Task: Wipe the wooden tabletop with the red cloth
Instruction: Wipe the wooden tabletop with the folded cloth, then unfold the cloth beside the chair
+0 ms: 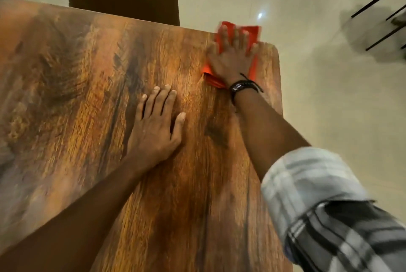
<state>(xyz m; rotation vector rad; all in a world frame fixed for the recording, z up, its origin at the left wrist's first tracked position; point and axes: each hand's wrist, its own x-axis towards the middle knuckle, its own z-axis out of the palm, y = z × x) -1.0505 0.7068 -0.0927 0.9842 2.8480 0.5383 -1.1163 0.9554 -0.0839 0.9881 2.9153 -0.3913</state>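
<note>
Head view: red cloth (252, 32) is pressed flat by the right hand (230, 58) at the wooden tabletop (87, 96) far corner, seemingly overhanging; left hand (153, 131) is laid flat, fingers straight.

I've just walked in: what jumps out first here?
The bright red cloth stands out at the far right corner of the wooden tabletop, pressed flat under the right hand, which wears a dark wristband. The tabletop's bold grain fills the view, with the left hand resting flat near its middle.
</note>
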